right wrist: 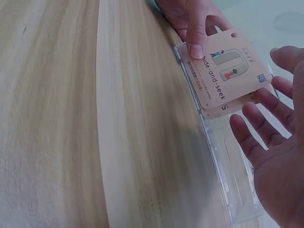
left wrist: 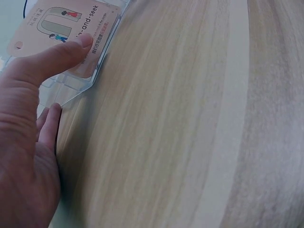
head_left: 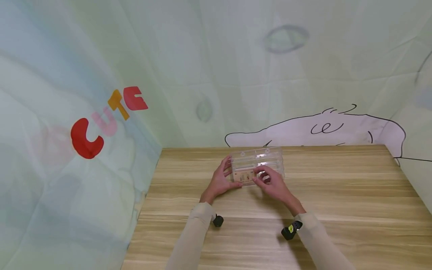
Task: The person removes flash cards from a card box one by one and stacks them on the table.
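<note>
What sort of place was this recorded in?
Probably a makeshift indoor filming corner: creased, printed sheets form a backdrop behind and beside a wood-grain table, with colourful CUTE lettering on the left.

Pale wood-grain bench [head_left: 354,195] pushed against a light green back curtain [head_left: 202,56]. Left curtain [head_left: 30,210] bluish, printed CUTE in coloured letters [head_left: 79,138]. Black-outlined cartoon [head_left: 290,131] low at back. Soft, even light.

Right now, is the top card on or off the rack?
On: the top card lies over the rack, left hand gripping both.
</note>
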A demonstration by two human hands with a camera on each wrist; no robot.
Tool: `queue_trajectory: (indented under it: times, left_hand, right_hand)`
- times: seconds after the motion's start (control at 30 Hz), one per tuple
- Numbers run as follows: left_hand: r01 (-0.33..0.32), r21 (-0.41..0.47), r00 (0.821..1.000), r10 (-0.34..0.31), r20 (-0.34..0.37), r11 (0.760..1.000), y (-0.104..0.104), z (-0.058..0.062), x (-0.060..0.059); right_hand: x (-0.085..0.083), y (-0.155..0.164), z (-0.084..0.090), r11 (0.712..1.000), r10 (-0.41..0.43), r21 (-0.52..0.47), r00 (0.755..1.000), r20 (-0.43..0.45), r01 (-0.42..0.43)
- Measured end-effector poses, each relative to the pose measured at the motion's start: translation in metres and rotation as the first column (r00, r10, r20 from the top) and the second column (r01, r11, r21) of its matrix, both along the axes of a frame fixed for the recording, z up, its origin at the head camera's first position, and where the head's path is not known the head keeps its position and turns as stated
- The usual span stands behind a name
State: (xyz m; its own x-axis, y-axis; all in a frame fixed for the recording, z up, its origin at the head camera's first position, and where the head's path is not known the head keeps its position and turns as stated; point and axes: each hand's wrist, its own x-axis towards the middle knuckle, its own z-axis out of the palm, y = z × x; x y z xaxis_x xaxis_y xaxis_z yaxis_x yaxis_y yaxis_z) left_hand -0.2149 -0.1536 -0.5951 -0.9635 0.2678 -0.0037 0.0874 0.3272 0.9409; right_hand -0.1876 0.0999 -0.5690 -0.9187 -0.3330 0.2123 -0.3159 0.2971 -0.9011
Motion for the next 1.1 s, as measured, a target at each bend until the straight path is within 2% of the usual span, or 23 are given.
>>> queue_trajectory:
  times: [0.2,0.5,0.77,1.1]
  left_hand:
    - [-0.001,0.008,1.0,0.001,0.009,1.0,0.0,0.0,0.0]
    - [0.004,0.014,1.0,-0.004,0.004,1.0,0.001,-0.001,0.0]
    - [0.005,0.018,1.0,-0.005,-0.001,1.0,0.001,0.002,0.001]
    - [0.0,0.009,1.0,0.0,0.0,1.0,0.001,0.004,0.002]
  right_hand:
    - [0.001,-0.004,-0.002,0.999,-0.039,-0.021,0.999,-0.002,0.039]
    - [0.0,-0.012,-0.009,0.994,-0.099,-0.066,0.989,-0.108,0.093]
    - [0.003,-0.019,-0.009,0.986,-0.119,-0.13,0.981,-0.15,0.099]
    - [0.001,-0.011,-0.003,0.992,-0.104,-0.086,0.991,-0.078,0.098]
